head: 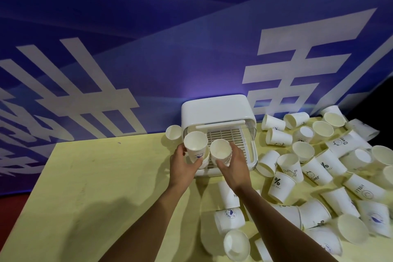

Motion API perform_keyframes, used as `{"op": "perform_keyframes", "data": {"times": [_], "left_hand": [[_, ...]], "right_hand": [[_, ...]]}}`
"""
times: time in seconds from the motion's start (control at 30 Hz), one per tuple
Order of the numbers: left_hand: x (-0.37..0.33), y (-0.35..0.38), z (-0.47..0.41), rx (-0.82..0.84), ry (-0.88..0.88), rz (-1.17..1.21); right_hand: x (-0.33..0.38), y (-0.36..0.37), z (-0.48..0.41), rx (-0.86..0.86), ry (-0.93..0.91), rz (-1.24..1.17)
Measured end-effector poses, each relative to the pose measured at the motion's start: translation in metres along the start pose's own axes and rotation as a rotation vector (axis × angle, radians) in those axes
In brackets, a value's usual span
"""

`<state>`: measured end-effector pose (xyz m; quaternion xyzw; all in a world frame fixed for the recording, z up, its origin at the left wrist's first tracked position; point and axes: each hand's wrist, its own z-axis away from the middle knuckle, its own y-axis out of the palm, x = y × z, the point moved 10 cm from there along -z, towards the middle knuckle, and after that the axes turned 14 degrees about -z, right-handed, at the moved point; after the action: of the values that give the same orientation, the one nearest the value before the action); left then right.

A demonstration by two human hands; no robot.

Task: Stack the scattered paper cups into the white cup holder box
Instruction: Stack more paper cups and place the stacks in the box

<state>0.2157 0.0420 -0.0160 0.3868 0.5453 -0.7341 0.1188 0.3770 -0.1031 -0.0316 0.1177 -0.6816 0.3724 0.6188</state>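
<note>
The white cup holder box (217, 108) stands open at the table's far edge, its slotted tray (225, 135) pulled toward me. My left hand (184, 166) grips a stack of paper cups (195, 145) at the tray's front left. My right hand (234, 166) grips a second stack of cups (220, 152) just beside it, over the tray's front. Both stacks stand upright with their mouths up. Many loose paper cups (316, 168) lie scattered to the right of the box.
A single cup (173, 132) stands left of the box. More cups (230, 218) lie near my right forearm. The yellow table (95, 176) runs left and toward me. A blue banner wall rises right behind the box.
</note>
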Motion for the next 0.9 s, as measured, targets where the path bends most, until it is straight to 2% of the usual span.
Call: {"op": "perform_keyframes", "data": {"times": [0.9], "left_hand": [[0.020, 0.028, -0.008, 0.116, -0.043, 0.064]], "right_hand": [[-0.026, 0.020, -0.021, 0.029, 0.063, -0.016]]}}
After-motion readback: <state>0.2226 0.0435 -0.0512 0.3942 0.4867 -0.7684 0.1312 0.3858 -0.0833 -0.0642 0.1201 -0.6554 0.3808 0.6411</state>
